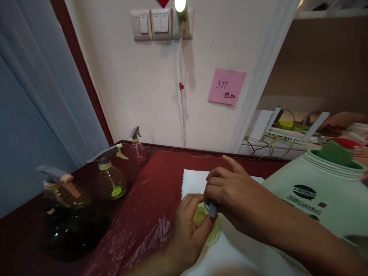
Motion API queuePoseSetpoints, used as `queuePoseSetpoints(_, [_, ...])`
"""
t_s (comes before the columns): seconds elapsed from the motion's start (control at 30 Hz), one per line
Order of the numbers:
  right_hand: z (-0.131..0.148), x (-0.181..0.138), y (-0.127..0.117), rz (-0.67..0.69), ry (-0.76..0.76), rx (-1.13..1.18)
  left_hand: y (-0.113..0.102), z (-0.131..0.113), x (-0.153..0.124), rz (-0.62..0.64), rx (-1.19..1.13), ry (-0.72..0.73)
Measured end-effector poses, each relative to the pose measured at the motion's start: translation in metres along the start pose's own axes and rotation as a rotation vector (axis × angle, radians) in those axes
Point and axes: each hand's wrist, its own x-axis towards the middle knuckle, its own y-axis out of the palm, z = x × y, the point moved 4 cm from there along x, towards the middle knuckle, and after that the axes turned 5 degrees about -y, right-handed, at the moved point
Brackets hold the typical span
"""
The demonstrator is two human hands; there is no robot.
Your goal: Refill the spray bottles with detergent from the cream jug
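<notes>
Left hand (188, 226) wraps around a small yellow-green spray bottle (211, 230), gripping its body. Right hand (227, 189) closes on the bottle's grey trigger head (212, 208), index finger extended. Bottle stands on a white cloth (192, 180) over the red table (149, 203). Three spray bottles (110, 178) stand at nine to ten o'clock; a large white detergent jug (319, 195) at three o'clock.
</notes>
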Motion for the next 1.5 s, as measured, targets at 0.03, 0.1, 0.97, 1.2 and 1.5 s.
queuePoseSetpoints(0.03, [-0.001, 0.001, 0.0, 0.019, 0.006, 0.008, 0.0, 0.0, 0.0, 0.005, 0.002, -0.003])
queuePoseSetpoints(0.1, [-0.001, 0.002, 0.001, 0.054, 0.02, 0.025, 0.001, 0.001, 0.0, 0.011, 0.009, -0.001])
queuePoseSetpoints(0.97, [-0.007, -0.003, -0.021, 0.011, 0.234, 0.114, 0.006, 0.006, -0.003, -0.071, -0.119, -0.162])
queuePoseSetpoints(1.2, [-0.016, -0.013, -0.022, 0.047, -0.006, 0.415, 0.004, 0.002, -0.003, -0.066, -0.1, -0.157])
queuePoseSetpoints(1.5, [-0.021, -0.012, -0.015, 0.109, 0.088, 0.633, 0.004, 0.005, -0.001, -0.042, -0.015, -0.094])
